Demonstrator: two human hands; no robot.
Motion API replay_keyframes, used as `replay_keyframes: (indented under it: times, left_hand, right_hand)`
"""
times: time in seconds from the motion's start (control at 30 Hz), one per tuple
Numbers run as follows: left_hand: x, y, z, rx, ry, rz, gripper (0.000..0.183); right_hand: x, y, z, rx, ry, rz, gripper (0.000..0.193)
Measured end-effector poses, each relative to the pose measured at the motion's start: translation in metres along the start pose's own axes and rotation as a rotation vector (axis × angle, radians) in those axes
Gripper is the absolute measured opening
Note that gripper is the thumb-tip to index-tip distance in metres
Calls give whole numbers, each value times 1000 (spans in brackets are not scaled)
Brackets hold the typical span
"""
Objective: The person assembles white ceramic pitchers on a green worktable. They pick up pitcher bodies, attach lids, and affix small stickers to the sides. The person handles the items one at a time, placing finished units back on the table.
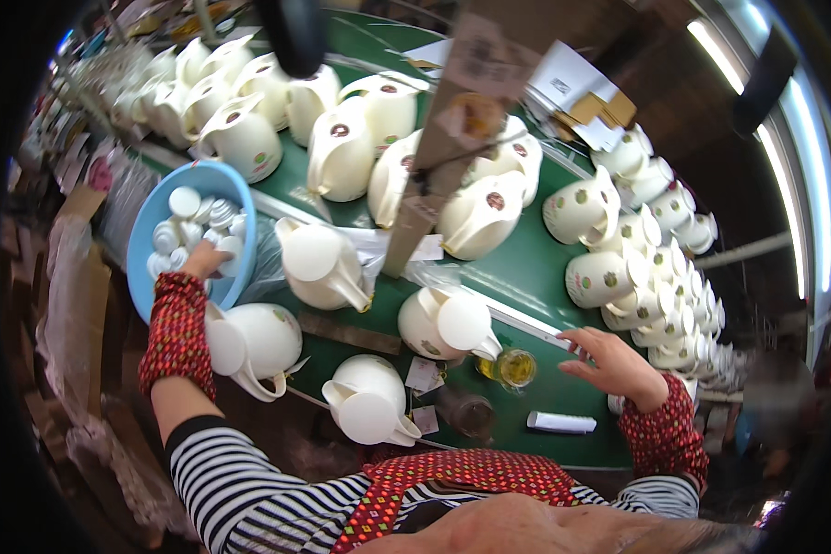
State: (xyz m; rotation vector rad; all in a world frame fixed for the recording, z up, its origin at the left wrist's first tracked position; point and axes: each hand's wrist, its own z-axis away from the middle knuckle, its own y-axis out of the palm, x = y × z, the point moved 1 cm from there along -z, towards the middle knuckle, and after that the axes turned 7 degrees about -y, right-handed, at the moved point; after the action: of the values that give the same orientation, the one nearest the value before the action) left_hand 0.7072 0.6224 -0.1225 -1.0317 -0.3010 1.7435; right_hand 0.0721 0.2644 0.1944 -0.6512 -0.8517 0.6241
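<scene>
At the left, my left hand (205, 259) reaches into a light blue basin (141, 231) of round white screw stoppers (186, 201). Its fingers close on a white stopper (232, 251) near the basin's right side, and the fingertips are partly hidden. My right hand (611, 366) hovers over the green table at the right, fingers apart and holding nothing. Nearest to it is a glass with yellow liquid (515, 367). Between my hands stand several cream jugs with white lids, among them one jug (367, 392) close to me and another (445, 323) by the glass.
A lidded jug (258, 340) lies close to the basin. A white rolled tube (561, 423) and a dark round jar (471, 415) lie near the front edge. A metal rail (517, 319) crosses the green table; a cardboard-covered post (434, 166) rises behind it. Many jugs (342, 152) stand beyond.
</scene>
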Motion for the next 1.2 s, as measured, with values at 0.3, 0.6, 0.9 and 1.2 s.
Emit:
replay_keyframes:
  times: [0.3,0.6,0.9,1.2]
  left_hand:
    - [-167,-66,278,253,336,219,39]
    - [-309,256,461,541,702,-107,53]
    - [-422,411,446,593,688,-38,55]
    - [-499,519,311,202,893,-25,104]
  right_hand:
    - [3,-13,4,-52,-315,-44,61]
    - [-23,-3,0,-298,-554,214,106]
    - [-166,-76,2,-191,-287,80,77]
    - [-329,-184,-112,-459,-143,217,80]
